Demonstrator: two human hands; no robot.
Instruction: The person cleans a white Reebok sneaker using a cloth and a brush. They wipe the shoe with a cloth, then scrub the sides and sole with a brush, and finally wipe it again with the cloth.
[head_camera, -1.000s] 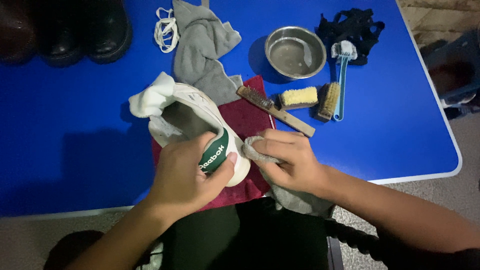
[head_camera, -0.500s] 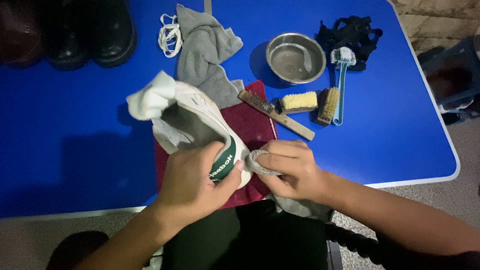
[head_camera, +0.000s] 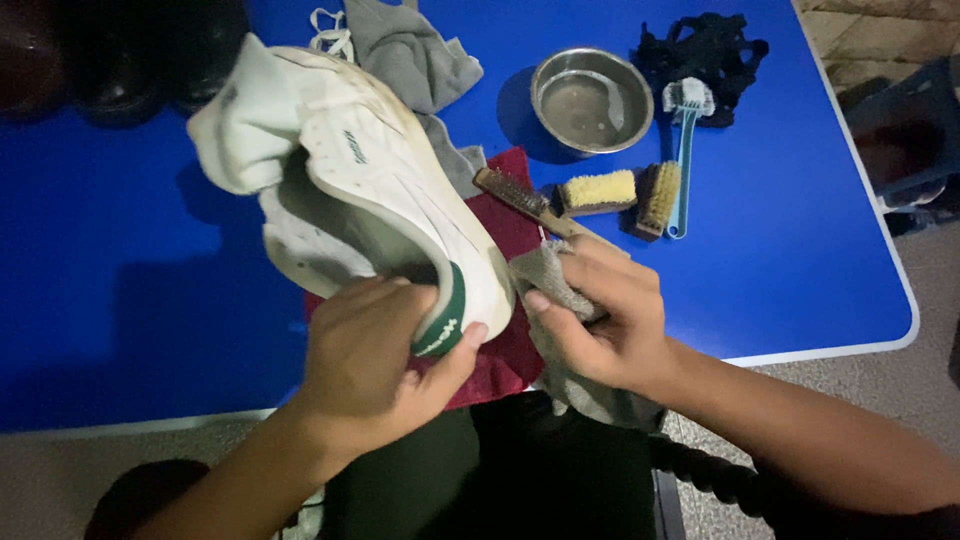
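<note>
Moved: shoe now lifted & tipped up off the red cloth vs half a sec ago, toe toward far-left; it fills more of the view.
L hand (head_camera: 375, 365): closed round the heel end of the white sneaker (head_camera: 370, 190), thumb on the green heel tab (head_camera: 442, 325), fingers wrapped under. Shoe is in the air, sole side facing away, above the near table edge.
R hand (head_camera: 600, 320): fingers curled shut on a bunched grey rag (head_camera: 560, 300), just beside the heel; rest of rag hangs down toward the lap.
Risk, grip: one-hand hold at heel only, so the long toe end could swing or slip, likely if the rag pushes hard.
Risk, rag: loose tail may snag on the table edge.
Under shoe: red cloth (head_camera: 500, 350) on the blue table (head_camera: 780, 260).
Mid: wooden brush (head_camera: 520, 195), yellow-bristle brush (head_camera: 598, 190), another brush (head_camera: 658, 198), light-blue handled brush (head_camera: 684, 150).
Risk, bowl: steel bowl (head_camera: 590, 100) looks to hold water; a swinging toe could knock it.
Far: grey cloth (head_camera: 415, 55), white laces (head_camera: 328, 30), black bundle (head_camera: 705, 50), dark boots (head_camera: 130, 50).
</note>
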